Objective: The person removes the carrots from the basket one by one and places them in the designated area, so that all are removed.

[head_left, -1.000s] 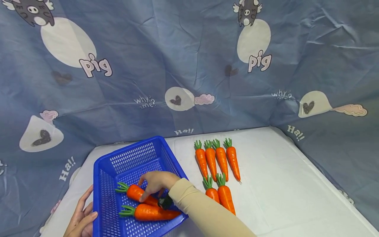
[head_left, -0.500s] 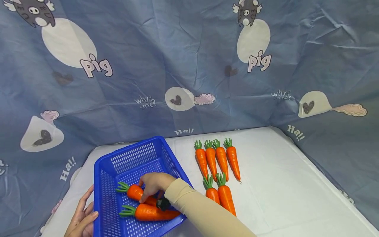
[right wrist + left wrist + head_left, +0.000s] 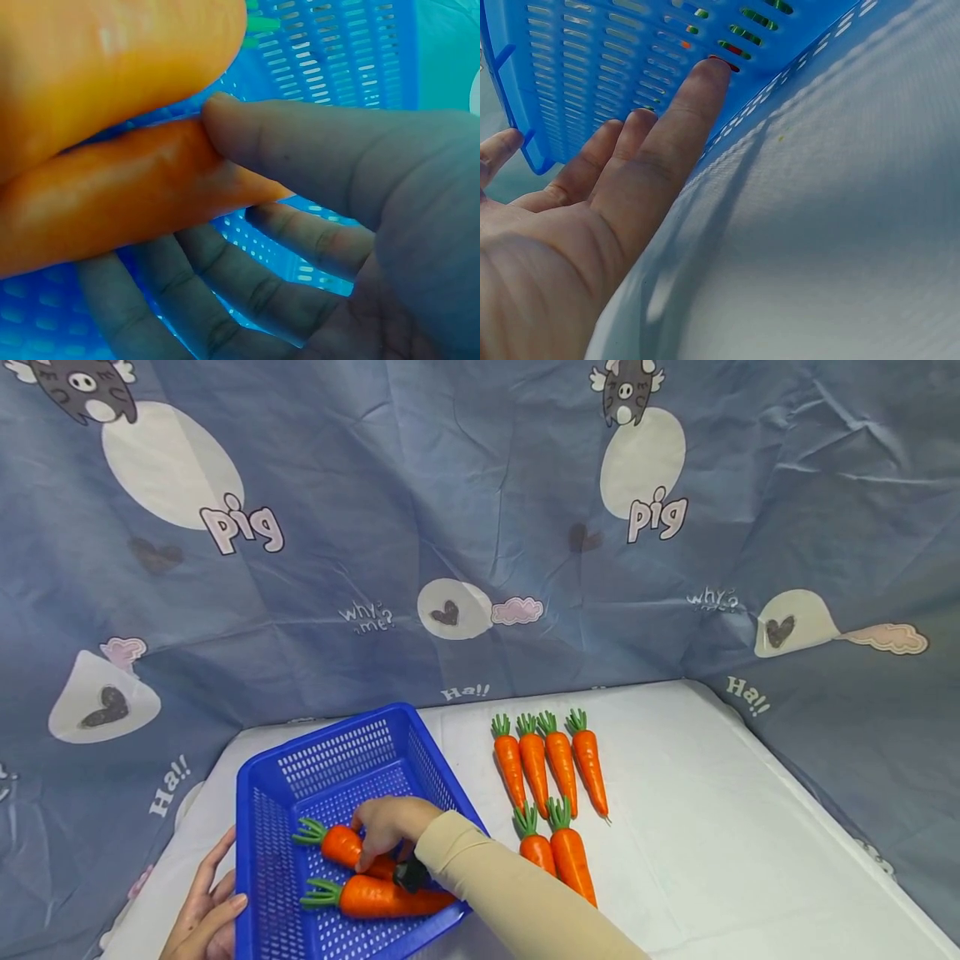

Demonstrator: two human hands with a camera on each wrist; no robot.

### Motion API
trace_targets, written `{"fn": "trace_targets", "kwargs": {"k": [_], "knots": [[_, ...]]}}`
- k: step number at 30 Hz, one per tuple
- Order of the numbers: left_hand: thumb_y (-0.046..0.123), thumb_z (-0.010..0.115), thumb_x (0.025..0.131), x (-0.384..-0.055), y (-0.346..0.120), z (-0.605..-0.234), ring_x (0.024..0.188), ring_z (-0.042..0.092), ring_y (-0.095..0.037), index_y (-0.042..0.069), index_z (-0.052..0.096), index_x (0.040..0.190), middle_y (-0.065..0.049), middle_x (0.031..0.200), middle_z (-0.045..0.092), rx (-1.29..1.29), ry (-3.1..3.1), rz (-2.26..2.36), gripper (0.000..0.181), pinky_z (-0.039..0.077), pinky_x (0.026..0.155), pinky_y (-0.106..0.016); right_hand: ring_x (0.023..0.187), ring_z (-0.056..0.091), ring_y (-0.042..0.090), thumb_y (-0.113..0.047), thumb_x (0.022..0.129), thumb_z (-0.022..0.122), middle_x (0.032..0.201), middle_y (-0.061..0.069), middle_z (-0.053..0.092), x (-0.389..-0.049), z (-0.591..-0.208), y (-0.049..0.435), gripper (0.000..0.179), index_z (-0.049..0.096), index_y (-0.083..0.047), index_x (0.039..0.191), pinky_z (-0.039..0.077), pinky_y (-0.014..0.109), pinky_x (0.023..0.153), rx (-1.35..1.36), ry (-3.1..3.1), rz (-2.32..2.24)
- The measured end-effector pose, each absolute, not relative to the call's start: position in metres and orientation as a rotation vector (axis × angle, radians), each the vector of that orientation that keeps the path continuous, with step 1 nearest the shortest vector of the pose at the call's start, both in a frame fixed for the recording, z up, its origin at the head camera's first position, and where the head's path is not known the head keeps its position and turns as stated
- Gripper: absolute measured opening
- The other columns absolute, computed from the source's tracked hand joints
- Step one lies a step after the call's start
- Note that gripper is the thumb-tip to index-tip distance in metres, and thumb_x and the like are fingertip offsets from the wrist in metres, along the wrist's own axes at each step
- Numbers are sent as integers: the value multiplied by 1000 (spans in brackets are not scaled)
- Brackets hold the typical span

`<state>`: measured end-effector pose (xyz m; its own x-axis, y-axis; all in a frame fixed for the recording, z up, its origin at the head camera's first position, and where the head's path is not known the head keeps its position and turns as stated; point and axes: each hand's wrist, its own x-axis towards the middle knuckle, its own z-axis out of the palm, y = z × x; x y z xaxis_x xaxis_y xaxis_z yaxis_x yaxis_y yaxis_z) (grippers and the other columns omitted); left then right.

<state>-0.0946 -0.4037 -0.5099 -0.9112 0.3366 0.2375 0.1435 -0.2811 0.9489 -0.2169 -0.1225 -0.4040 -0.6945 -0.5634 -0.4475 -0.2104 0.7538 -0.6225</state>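
In the head view a blue plastic basket (image 3: 258,860) with slotted walls stands at the left of the table. Two orange carrots with green tops lie inside it, an upper carrot (image 3: 342,846) and a lower carrot (image 3: 375,897). My right hand (image 3: 393,827) reaches into the basket and grips the upper carrot, thumb on one side and fingers on the other, as the right wrist view shows. Outside the basket, my left hand (image 3: 206,910) rests against its left wall with fairly straight fingers (image 3: 694,97); the thumb (image 3: 501,146) touches near the basket's edge.
Right of the basket, several carrots (image 3: 558,768) lie in a row on the white tabletop (image 3: 720,827). Two more carrots (image 3: 573,864) lie below them, partly behind the right sleeve (image 3: 517,893). A blue printed cloth (image 3: 480,527) hangs behind and beside the table.
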Motion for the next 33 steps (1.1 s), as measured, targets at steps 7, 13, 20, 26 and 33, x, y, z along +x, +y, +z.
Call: {"fn": "trace_targets", "kwargs": {"k": [7, 13, 20, 26, 33], "knots": [[-7, 17, 109, -100, -400, -512, 126, 72, -19, 44, 1, 170, 8, 151, 62, 682, 1723, 2366, 81, 66, 91, -48, 82, 63, 12, -17, 92, 85, 107, -3, 66, -217, -403, -118, 48, 68, -16, 136, 63, 28, 69, -595, 2367, -685], [-12, 15, 106, -101, -408, -514, 126, 72, -18, 40, 3, 171, 9, 152, 62, 739, 1728, 2391, 84, 66, 89, -46, 81, 65, 11, -18, 94, 85, 111, -4, 67, -220, -395, -118, 54, 65, -18, 144, 63, 25, 68, -612, 2377, -680], [-13, 14, 106, -103, -407, -521, 129, 70, -16, 41, 5, 171, 11, 154, 61, 782, 1694, 2388, 85, 66, 91, -42, 75, 67, 13, -16, 94, 85, 109, -1, 65, -226, -389, -102, 56, 62, -13, 145, 63, 28, 64, -601, 2340, -750], [-14, 14, 106, -104, -412, -522, 128, 71, -16, 41, 8, 170, 13, 154, 61, 767, 1688, 2397, 85, 66, 90, -42, 69, 71, 15, -20, 94, 85, 114, 2, 66, -232, -377, -89, 58, 60, -11, 146, 63, 27, 62, -632, 2342, -778], [-14, 15, 106, -105, -416, -522, 125, 72, -16, 41, 8, 170, 14, 151, 63, 743, 1736, 2377, 86, 67, 86, -42, 69, 73, 17, -19, 94, 85, 121, 4, 66, -234, -372, -74, 58, 59, -9, 144, 63, 27, 63, -634, 2325, -860]]}}
